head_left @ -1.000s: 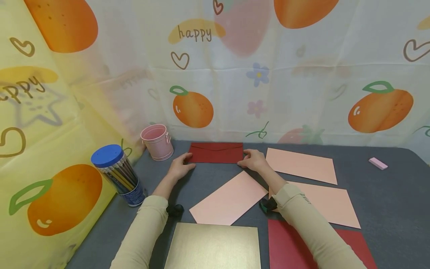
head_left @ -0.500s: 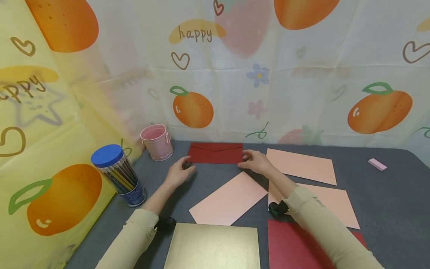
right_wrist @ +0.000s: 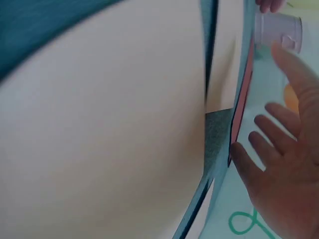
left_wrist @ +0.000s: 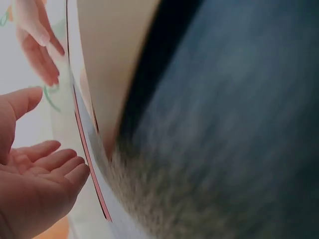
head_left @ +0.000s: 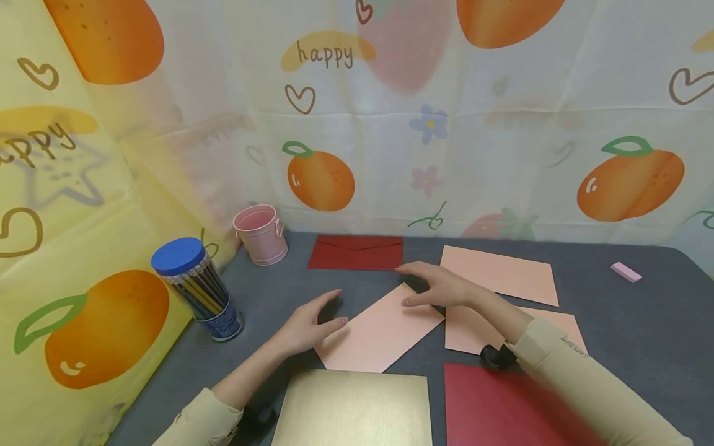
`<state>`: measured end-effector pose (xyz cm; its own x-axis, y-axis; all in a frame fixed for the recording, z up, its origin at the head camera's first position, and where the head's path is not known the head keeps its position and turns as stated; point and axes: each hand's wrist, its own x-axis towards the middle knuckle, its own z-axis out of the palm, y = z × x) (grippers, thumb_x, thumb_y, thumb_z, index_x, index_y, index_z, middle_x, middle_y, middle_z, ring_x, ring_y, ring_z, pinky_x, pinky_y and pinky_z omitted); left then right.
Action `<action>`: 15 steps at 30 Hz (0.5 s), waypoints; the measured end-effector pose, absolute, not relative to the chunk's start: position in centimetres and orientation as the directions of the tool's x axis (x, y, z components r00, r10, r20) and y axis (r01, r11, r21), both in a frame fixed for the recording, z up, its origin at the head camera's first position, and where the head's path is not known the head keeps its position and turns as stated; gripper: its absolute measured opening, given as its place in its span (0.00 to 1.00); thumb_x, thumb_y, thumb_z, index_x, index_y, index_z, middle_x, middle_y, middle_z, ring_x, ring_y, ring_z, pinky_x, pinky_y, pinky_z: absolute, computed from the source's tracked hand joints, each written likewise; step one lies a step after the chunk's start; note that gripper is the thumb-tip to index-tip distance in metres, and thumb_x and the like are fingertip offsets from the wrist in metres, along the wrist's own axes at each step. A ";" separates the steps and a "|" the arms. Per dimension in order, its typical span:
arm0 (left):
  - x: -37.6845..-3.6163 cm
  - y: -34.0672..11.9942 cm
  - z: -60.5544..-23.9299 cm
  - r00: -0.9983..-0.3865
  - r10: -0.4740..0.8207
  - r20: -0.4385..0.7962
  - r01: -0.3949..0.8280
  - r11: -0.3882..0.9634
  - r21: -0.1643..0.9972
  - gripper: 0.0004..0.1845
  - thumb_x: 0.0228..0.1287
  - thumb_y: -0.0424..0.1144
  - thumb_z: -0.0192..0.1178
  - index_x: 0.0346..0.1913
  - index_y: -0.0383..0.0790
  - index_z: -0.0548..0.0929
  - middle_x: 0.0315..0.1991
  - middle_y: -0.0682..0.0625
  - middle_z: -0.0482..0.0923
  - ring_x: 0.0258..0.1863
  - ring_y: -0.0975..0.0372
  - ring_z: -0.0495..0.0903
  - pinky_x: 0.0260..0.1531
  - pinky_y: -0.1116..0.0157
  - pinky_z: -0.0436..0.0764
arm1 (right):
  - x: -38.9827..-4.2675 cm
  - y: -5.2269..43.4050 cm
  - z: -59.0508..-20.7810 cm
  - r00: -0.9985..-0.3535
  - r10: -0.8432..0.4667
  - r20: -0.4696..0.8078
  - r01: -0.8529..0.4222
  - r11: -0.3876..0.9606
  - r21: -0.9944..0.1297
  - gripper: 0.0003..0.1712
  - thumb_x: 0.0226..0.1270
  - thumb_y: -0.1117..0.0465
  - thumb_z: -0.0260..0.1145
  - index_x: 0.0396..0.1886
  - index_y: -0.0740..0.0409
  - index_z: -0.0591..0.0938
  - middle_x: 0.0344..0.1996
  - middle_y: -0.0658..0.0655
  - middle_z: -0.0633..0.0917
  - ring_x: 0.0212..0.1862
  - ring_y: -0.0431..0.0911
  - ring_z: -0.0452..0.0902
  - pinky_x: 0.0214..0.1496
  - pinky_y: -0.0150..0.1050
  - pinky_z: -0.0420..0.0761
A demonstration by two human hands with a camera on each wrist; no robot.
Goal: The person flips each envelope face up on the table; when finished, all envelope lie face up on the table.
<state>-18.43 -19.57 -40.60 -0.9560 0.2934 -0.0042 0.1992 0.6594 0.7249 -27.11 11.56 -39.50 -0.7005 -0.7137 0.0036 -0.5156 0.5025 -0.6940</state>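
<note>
The grey felt-covered bench (head_left: 625,322) carries everything as it did a second ago; what has changed is the hands. Then both of them rested at the two ends of the dark red closed paper envelope (head_left: 357,253) by the fruit-printed curtain; now it lies alone, flat and flap-side up, beyond both hands and touched by neither, in the same spot as before. Both hands have drawn back toward the person and come to the tilted pale pink rectangular paper sheet (head_left: 380,329), which lies between them. The left hand (head_left: 310,325) hovers at that sheet's left edge with fingers straight and spread, its grip apart and holding nothing, fingertips about touching the paper; the left wrist view shows an open palm beside the edge. The right hand (head_left: 440,287) lies over the sheet's far right corner, fingers likewise straight, grip apart, and whether it presses the paper or floats just above it I cannot tell. To my judgement the envelope has been set down and left, and the pink sheet is now the thing in hand. Just nearer than the left hand lies a gold square card sheet (head_left: 352,409), and below the right forearm a dark red paper sheet (head_left: 480,406); both are unmoved.
</note>
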 end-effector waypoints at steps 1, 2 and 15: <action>-18.0 -19.5 -40.6 -0.947 0.320 -0.008 0.215 0.655 0.725 0.36 0.66 0.48 0.62 0.72 0.37 0.65 0.69 0.41 0.66 0.70 0.47 0.62 0.65 0.44 0.63 | -26.9 11.7 -39.5 -0.677 -0.736 -0.010 -0.526 0.494 -0.692 0.44 0.63 0.51 0.70 0.74 0.59 0.63 0.72 0.61 0.62 0.74 0.59 0.51 0.70 0.59 0.58; -17.6 -19.4 -40.6 -0.938 0.347 -0.013 0.231 0.650 0.724 0.36 0.66 0.48 0.62 0.72 0.37 0.65 0.70 0.41 0.65 0.70 0.48 0.61 0.65 0.45 0.62 | -26.7 11.9 -39.6 -0.654 -0.756 -0.024 -0.537 0.486 -0.690 0.45 0.63 0.50 0.71 0.74 0.59 0.63 0.73 0.61 0.60 0.75 0.59 0.48 0.71 0.60 0.55; -15.2 -18.7 -40.6 -0.830 0.554 -0.064 0.387 0.656 0.648 0.35 0.69 0.46 0.60 0.73 0.36 0.62 0.74 0.42 0.57 0.74 0.49 0.52 0.68 0.45 0.56 | -25.2 12.8 -39.9 -0.473 -0.869 -0.144 -0.654 0.455 -0.604 0.57 0.57 0.44 0.74 0.77 0.59 0.54 0.77 0.60 0.48 0.77 0.56 0.35 0.72 0.60 0.48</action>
<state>-15.18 -18.75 -40.61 -0.8302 0.5538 -0.0639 0.3875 0.6556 0.6481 -25.21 12.75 -39.92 -0.4727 -0.8694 -0.1439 -0.6537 0.4555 -0.6043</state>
